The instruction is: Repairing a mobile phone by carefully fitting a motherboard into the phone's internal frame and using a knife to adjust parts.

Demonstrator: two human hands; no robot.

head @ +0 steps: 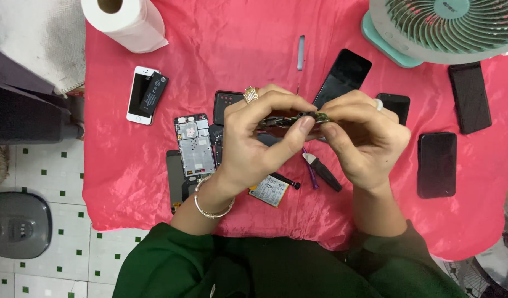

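Both my hands hold a small green circuit board (284, 120) above the red cloth (254, 49). My left hand (259, 138), with a ring and a bracelet, pinches the board's left and middle part. My right hand (364, 138) pinches its right end. Below my hands lie an opened phone frame (195, 144), a flat battery (269, 191), a black-handled tool (322, 171) and a purple tool (310, 172).
A white phone (138, 94) with a black battery (154, 92) on it lies at left. Several dark phones (437, 164) lie at right. A paper roll (126, 19) stands at top left, a fan (442, 27) at top right. A grey pry tool (301, 52) lies at the back.
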